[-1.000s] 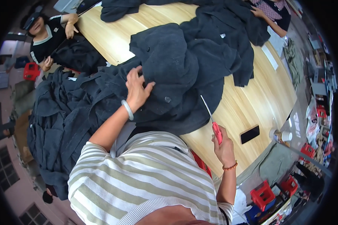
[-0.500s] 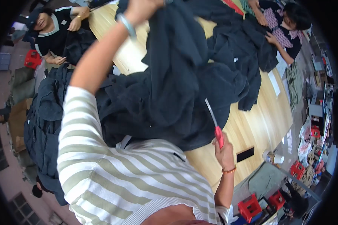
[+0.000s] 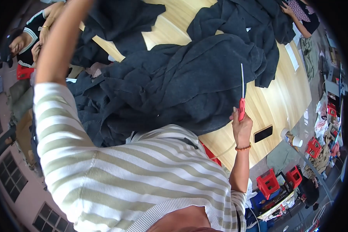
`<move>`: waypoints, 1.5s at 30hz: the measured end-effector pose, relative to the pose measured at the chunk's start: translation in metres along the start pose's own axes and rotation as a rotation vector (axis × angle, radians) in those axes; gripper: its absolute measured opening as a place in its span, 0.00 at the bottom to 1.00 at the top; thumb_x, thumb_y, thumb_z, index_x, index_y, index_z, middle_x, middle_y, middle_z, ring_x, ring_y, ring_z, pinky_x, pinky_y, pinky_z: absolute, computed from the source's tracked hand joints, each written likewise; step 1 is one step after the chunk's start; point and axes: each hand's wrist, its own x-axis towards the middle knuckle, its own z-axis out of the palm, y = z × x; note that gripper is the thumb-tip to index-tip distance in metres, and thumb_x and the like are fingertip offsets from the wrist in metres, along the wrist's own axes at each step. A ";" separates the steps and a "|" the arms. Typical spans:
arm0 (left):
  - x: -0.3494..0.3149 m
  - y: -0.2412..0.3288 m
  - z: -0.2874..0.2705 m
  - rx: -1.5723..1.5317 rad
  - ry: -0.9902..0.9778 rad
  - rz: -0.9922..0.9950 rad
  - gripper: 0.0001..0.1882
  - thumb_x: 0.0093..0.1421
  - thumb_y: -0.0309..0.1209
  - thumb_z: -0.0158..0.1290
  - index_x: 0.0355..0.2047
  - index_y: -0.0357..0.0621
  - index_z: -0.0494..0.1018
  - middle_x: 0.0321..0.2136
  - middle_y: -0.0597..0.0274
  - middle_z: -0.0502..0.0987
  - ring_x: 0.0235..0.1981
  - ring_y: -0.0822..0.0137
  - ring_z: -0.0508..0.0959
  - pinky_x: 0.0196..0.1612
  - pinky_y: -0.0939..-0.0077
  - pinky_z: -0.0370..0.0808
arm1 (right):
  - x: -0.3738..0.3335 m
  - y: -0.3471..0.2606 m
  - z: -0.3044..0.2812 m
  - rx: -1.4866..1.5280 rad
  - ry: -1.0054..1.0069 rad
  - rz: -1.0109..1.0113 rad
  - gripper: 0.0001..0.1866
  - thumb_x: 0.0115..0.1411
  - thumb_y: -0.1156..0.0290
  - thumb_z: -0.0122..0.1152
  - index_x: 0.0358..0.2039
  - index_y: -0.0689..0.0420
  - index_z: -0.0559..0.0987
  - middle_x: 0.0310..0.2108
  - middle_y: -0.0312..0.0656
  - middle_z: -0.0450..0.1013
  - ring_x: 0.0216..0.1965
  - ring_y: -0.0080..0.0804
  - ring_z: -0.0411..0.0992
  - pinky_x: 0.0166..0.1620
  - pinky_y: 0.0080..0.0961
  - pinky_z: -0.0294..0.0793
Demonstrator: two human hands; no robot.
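Note:
My right hand (image 3: 242, 129) is closed around the red handle of a pair of scissors (image 3: 242, 101), whose long thin blades point away from me, over the edge of the dark cloth. My left arm (image 3: 60, 46) reaches up past the top left of the view, so my left hand is out of sight. A large crumpled heap of dark cloth (image 3: 162, 83) lies across the table (image 3: 276, 100) right in front of me. Farther off, another dark piece (image 3: 123, 19) is spread near my left arm.
A black phone (image 3: 263, 134) lies right of my right hand, with a paper cup (image 3: 297, 141) by the table edge. Co-workers sit at the far left (image 3: 30, 38) and far right (image 3: 303, 19) with dark cloth. Red stools (image 3: 267, 183) stand at the lower right.
My left arm has swung up and left, and the cloth it held up is now away from the heap, toward the far left. My right hand has moved up and right with the scissors.

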 end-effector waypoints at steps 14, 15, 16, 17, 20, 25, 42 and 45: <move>-0.306 0.103 0.074 -0.636 -0.426 0.038 0.11 0.46 0.23 0.60 0.32 0.38 0.74 0.28 0.54 0.73 0.29 0.55 0.74 0.32 0.70 0.71 | 0.005 0.014 0.013 0.561 0.035 -0.201 0.17 0.62 0.59 0.60 0.29 0.63 0.83 0.20 0.37 0.76 0.17 0.19 0.67 0.23 0.21 0.65; -0.309 0.128 0.068 -0.664 -0.347 0.229 0.10 0.46 0.24 0.60 0.31 0.39 0.73 0.28 0.55 0.73 0.31 0.53 0.74 0.34 0.65 0.71 | 0.004 0.000 -0.009 0.528 -0.104 -0.003 0.18 0.62 0.56 0.60 0.34 0.61 0.83 0.17 0.34 0.73 0.14 0.14 0.61 0.18 0.16 0.59; -0.322 0.149 0.072 -0.708 -0.399 0.297 0.09 0.46 0.25 0.59 0.29 0.42 0.73 0.27 0.56 0.72 0.31 0.52 0.72 0.36 0.62 0.70 | 0.004 -0.002 -0.016 0.646 -0.081 0.031 0.18 0.62 0.56 0.60 0.36 0.60 0.83 0.17 0.32 0.71 0.13 0.12 0.59 0.17 0.14 0.56; -0.341 0.163 0.081 -0.756 -0.476 0.355 0.08 0.46 0.25 0.59 0.28 0.44 0.72 0.26 0.57 0.70 0.31 0.53 0.72 0.37 0.63 0.70 | 0.005 -0.004 -0.019 0.767 -0.062 0.066 0.19 0.61 0.55 0.60 0.38 0.60 0.82 0.16 0.31 0.70 0.12 0.11 0.57 0.16 0.13 0.53; -0.418 0.165 0.129 -0.562 -0.845 0.506 0.07 0.50 0.27 0.58 0.31 0.45 0.75 0.29 0.57 0.73 0.34 0.54 0.73 0.40 0.63 0.70 | 0.007 0.004 -0.025 0.688 -0.037 0.013 0.21 0.58 0.59 0.65 0.44 0.63 0.79 0.26 0.35 0.76 0.16 0.13 0.61 0.20 0.12 0.59; -0.419 0.114 0.104 -0.494 -0.903 0.369 0.21 0.45 0.35 0.65 0.41 0.45 0.75 0.41 0.56 0.76 0.45 0.53 0.74 0.48 0.61 0.69 | -0.003 0.048 0.010 0.324 0.003 -0.076 0.18 0.52 0.69 0.70 0.40 0.64 0.76 0.27 0.37 0.77 0.25 0.18 0.67 0.33 0.17 0.67; -0.395 0.102 0.033 -0.506 -0.533 0.306 0.10 0.55 0.25 0.55 0.38 0.39 0.69 0.30 0.52 0.75 0.29 0.52 0.76 0.32 0.66 0.72 | 0.001 0.001 0.051 0.183 0.064 -0.301 0.22 0.52 0.58 0.69 0.32 0.66 0.75 0.17 0.45 0.69 0.22 0.39 0.72 0.28 0.34 0.69; -0.372 0.149 -0.008 -0.734 -0.285 0.556 0.10 0.54 0.26 0.56 0.36 0.41 0.70 0.32 0.57 0.76 0.31 0.56 0.76 0.37 0.63 0.70 | 0.005 0.028 0.010 0.707 0.151 -0.249 0.07 0.58 0.70 0.61 0.33 0.60 0.79 0.20 0.33 0.71 0.18 0.14 0.63 0.21 0.15 0.60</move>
